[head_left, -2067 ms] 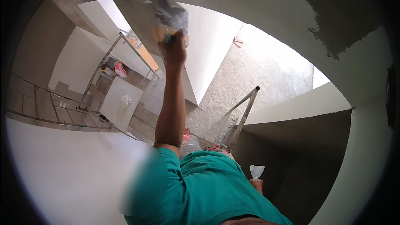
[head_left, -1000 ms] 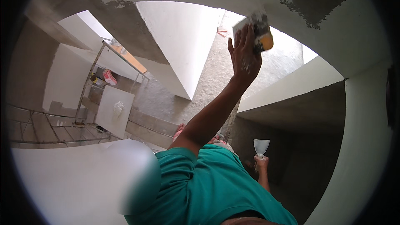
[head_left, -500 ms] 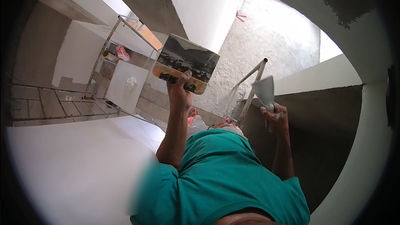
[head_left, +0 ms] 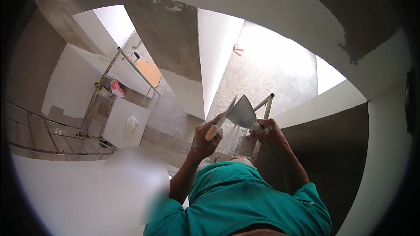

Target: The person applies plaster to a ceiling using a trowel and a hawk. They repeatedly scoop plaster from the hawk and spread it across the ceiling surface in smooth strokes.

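Note:
My left hand [head_left: 204, 138] is closed on a wide trowel [head_left: 211, 133] with a yellowish handle, seen nearly edge-on at the centre. My right hand [head_left: 265, 133], smeared with white, grips the handle of a putty knife [head_left: 240, 112]. The knife's fan-shaped grey blade is right beside the trowel's blade; I cannot tell whether the two touch. Below my hands is my green shirt, with my feet partly hidden beyond it.
A white board [head_left: 116, 126] with a white lump sits by a metal scaffold frame [head_left: 99, 88], near a red-and-white bag [head_left: 117, 88]. A pole frame [head_left: 269, 105] stands behind my right hand. Partly coated beams [head_left: 297, 8] pass overhead.
My left hand and trowel have come down from the upper wall, the trowel turning edge-on. My right hand has risen inward with the knife, bringing the two tools together at the centre.

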Motion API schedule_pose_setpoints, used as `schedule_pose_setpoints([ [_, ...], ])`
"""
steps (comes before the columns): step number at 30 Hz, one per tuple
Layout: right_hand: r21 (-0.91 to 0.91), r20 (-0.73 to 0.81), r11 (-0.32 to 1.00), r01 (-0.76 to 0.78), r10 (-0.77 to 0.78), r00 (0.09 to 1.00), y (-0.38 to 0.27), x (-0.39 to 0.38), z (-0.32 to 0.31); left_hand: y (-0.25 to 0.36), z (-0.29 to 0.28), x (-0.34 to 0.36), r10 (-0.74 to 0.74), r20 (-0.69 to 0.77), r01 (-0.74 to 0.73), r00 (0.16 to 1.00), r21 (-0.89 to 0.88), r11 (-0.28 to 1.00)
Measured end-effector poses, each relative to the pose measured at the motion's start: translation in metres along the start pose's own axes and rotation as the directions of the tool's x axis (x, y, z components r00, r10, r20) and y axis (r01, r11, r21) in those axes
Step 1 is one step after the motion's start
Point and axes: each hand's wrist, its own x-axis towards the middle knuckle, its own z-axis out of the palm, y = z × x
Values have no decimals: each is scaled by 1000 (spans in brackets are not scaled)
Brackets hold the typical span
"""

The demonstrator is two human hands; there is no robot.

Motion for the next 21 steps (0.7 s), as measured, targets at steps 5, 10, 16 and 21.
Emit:
schedule_pose_setpoints([
  [5, 180, -116, 977, 115, -95, 989, -13, 5, 23, -70, -34, 24, 328, 16, -328, 945, 62, 943],
  [10, 181, -266, 963, 198, -146, 953, -3, 0, 45, -82, -130, 94, 638, -199, -561, 744, 333, 758],
  [16, 157, -351, 978, 139, -77, 933, 60, -27, 79, -63, -171, 166, 654, -245, -436, 716, 574, 693],
  [21, 235, -360, 965, 114, -23, 933, 106, -52, 81, -30, -183, 223, 219, -636, -270, 740, 18, 963],
])
